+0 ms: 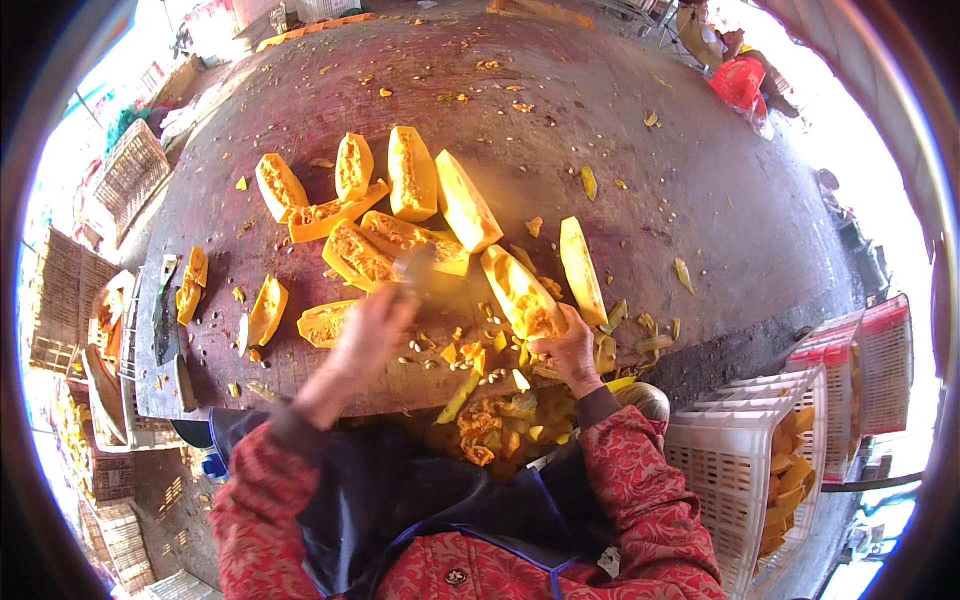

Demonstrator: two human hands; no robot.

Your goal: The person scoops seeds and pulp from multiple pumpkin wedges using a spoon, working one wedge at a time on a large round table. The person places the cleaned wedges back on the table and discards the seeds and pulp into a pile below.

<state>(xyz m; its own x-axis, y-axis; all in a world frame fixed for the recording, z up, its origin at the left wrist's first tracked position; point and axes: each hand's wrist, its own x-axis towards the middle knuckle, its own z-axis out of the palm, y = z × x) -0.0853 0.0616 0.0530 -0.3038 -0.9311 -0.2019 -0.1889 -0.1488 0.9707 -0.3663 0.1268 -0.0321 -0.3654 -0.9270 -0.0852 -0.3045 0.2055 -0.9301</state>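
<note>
My left hand [367, 330], blurred, is closed around a tool [417, 268] with a greyish end, too blurred to name. It is over the table near several seeded pumpkin wedges. My right hand [570, 349] grips the near end of a hollowed pumpkin piece [517, 289] with stringy pulp at that end. A pale peeled wedge [582, 270] lies just beyond it to the right. More wedges, such as a long upright-lying one [412, 176] and a smooth peeled one [466, 201], lie together ahead. Peel and seeds are scattered around my hands.
A knife with a wooden handle [184, 382] lies at the table's left edge near small wedges [193, 285]. A white plastic crate [720, 450] of cut pumpkin stands at the right. Scraps and pulp [484, 427] lie below the table's near edge. Another person [739, 79] is at the far right.
</note>
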